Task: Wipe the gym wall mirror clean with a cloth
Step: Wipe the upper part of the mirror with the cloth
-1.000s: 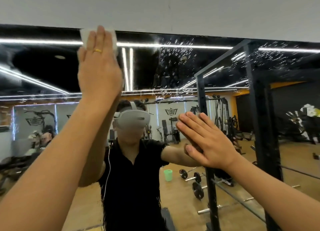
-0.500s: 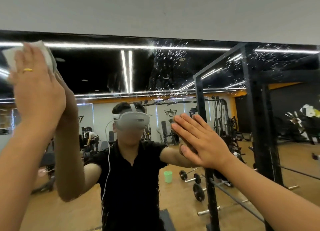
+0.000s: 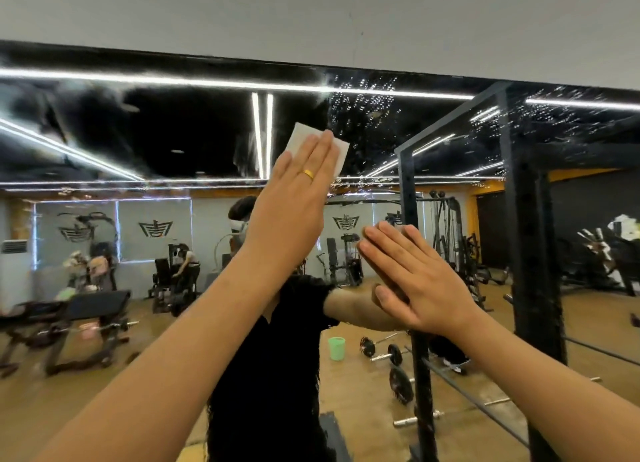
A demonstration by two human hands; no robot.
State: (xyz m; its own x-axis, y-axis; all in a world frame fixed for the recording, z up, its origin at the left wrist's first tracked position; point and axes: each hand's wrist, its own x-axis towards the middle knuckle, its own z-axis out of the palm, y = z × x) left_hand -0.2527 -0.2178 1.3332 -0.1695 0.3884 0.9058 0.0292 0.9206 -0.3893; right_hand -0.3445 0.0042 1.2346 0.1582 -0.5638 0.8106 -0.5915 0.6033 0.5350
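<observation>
The white cloth (image 3: 302, 138) is pressed flat against the wall mirror (image 3: 194, 129), high on the glass, beneath the straight fingers of the left hand (image 3: 294, 205). It is not gripped but held there by pressure alone. The right hand (image 3: 415, 285) is laid flat on the glass lower and to the right, fingers extended, with nothing held. Droplets (image 3: 363, 104) are seen just right of the cloth and along the top edge. For a good stroke, even pressure is best spread across the whole cloth, overlapping passes carried towards the wet patch, and any print under the bracing palm wiped afterwards. A green bucket (image 3: 336, 348) is reflected on the floor.
</observation>
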